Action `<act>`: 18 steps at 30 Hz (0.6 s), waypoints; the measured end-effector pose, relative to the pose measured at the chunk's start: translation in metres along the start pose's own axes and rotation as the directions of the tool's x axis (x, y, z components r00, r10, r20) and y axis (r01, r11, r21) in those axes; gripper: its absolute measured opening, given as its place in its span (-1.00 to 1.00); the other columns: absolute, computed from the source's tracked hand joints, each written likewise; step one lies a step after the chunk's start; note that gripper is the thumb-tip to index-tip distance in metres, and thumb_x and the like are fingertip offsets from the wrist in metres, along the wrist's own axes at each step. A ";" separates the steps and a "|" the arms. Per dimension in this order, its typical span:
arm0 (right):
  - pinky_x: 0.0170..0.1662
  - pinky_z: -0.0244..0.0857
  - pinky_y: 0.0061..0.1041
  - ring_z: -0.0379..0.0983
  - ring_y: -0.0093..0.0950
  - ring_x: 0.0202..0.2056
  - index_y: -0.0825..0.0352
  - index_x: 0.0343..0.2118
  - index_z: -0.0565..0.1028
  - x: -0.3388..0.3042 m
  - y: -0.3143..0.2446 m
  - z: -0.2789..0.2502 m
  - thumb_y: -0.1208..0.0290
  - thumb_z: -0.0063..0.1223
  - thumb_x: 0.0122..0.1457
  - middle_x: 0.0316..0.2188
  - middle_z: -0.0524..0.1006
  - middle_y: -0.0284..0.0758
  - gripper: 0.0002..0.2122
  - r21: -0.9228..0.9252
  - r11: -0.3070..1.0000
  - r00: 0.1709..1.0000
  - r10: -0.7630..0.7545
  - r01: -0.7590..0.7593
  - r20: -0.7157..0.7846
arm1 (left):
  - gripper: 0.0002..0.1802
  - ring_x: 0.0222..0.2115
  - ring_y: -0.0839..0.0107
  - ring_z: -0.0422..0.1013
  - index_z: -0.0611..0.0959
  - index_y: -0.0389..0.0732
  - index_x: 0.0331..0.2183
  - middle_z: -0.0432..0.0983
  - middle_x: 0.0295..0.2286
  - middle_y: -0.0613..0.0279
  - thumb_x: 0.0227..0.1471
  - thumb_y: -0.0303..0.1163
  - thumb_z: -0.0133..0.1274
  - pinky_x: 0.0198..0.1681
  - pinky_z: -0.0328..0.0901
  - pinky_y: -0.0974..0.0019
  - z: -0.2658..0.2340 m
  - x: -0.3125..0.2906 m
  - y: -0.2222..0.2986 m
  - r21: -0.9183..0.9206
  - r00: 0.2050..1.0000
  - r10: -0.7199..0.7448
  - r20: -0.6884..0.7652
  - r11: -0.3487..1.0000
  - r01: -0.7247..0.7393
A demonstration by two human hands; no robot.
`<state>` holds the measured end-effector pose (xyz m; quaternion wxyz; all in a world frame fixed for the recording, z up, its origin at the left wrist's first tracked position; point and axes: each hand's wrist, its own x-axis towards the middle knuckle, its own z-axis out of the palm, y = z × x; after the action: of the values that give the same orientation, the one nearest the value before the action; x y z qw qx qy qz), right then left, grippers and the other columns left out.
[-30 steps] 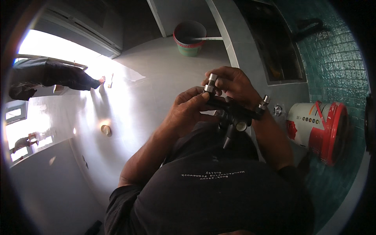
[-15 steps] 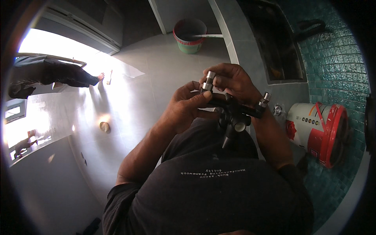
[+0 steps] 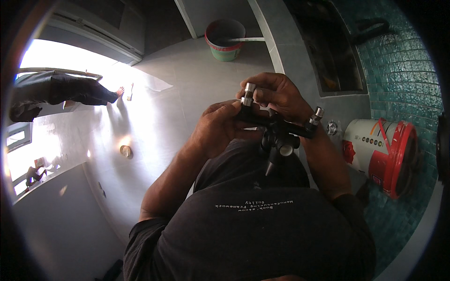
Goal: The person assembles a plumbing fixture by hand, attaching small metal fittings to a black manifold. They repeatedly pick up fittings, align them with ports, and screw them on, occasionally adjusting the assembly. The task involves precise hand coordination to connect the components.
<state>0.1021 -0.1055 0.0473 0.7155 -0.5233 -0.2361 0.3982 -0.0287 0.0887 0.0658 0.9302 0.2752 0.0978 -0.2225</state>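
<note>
Holding the black mixer tap body (image 3: 276,131) up in front of the chest, over the tiled floor (image 3: 187,103), both hands work at it; the left hand (image 3: 220,129) has its grip closed around the left arm of the tap, thumb lying just under the silver threaded fitting (image 3: 247,93) at that end; the right hand (image 3: 279,93) curls over the top from behind, its grip closed on the tap body as well, though the fingertips are partly hidden; to do this step well, I judge, the left hand should keep the body steady and square while the fitting is turned straight on its thread, never at a slant, and without forcing it; counted left to right: one small round object (image 3: 125,151) on the floor, one green bucket (image 3: 226,40), two silver fittings on the tap, the second fitting (image 3: 316,116) at its right end, one chrome wall outlet (image 3: 332,127), one white and red bucket (image 3: 384,152) lying on its side.
</note>
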 end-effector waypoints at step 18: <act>0.12 0.49 -0.34 0.61 -0.43 0.00 0.30 0.04 0.60 -0.004 0.001 -0.001 0.48 0.20 0.30 -0.08 0.67 -0.26 -0.74 0.139 0.990 0.998 -0.004 -0.004 0.056 | -0.37 0.07 -0.05 0.52 0.44 -0.45 0.12 0.51 0.03 -0.30 0.32 -0.06 0.00 0.11 0.49 -0.09 0.003 0.000 -0.010 0.165 0.996 0.039 -0.075 0.986 -0.026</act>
<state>0.1005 -0.1093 0.0459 0.7433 -0.4608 -0.2279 0.4281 -0.0333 0.0792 0.0637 0.9033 0.3608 0.1111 -0.2037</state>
